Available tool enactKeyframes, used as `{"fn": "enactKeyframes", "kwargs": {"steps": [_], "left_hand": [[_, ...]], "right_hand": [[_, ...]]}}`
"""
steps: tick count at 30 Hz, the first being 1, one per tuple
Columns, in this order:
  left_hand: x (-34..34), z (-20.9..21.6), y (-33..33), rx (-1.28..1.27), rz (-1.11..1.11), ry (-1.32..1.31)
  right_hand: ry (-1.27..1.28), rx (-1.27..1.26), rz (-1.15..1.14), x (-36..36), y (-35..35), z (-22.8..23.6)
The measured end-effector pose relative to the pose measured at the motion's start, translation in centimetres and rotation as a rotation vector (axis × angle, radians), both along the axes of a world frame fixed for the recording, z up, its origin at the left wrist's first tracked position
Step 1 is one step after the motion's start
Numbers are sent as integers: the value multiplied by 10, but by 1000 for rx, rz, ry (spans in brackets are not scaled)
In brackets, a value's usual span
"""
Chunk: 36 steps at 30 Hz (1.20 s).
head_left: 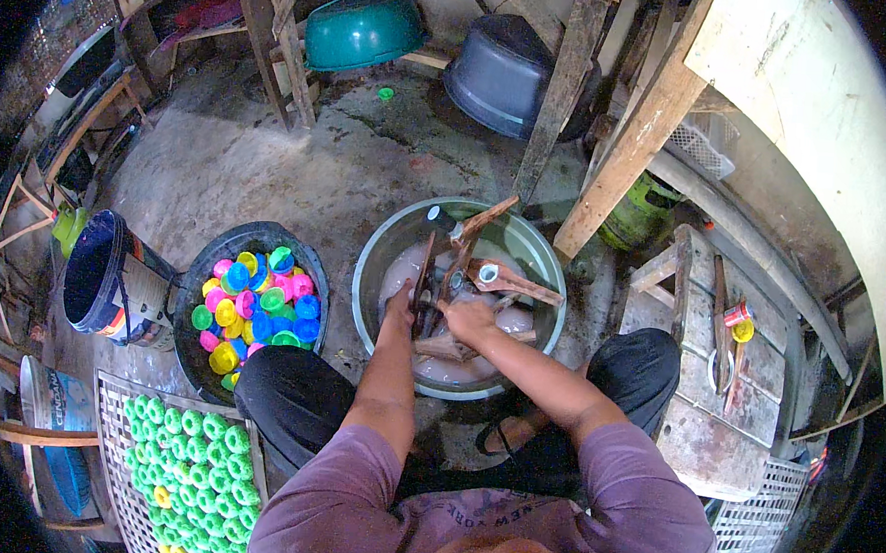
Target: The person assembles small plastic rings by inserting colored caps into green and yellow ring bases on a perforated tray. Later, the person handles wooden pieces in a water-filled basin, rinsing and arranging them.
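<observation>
In front of me a wide grey-green basin point(362, 327) holds cloudy pinkish liquid point(403, 266). Several wooden pieces with round pale fittings stand or lean in it, among them a flat wooden piece point(523, 284) on the right and a dark tube-like piece point(442, 218) at the far side. My left hand point(400, 300) is closed at the side of a thin dark wooden piece point(426, 266), its fingertips partly hidden. My right hand point(469, 320) reaches in from the right, fingers curled round a wooden piece point(453, 267) near the middle.
Left of the basin stands a black tub point(189, 303) of colourful plastic cups point(251, 302), beside a dark bucket point(97, 276). Green ring-shaped items point(193, 454) fill a woven tray point(118, 450). A low wooden bench point(700, 430) stands right. Wooden posts point(635, 151) rise behind the basin.
</observation>
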State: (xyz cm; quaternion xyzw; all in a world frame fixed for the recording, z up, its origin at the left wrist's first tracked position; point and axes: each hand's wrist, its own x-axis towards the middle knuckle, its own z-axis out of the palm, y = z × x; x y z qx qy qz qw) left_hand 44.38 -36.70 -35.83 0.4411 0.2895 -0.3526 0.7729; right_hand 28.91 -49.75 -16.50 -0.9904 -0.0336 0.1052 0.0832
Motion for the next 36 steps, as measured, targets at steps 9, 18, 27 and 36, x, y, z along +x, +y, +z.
{"fn": "enactKeyframes", "kwargs": {"steps": [9, 18, 27, 36], "left_hand": [[-30, 65, -3, 326, 203, -33], [-7, -23, -20, 797, 76, -94], [-19, -7, -11, 779, 14, -200], [-34, -3, -22, 1071, -252, -263]], "right_hand": [[138, 94, -126, 6, 4, -5], [244, 83, -211, 0, -24, -32], [354, 183, -343, 12, -10, -47], [602, 152, -185, 6, -38, -25]]}}
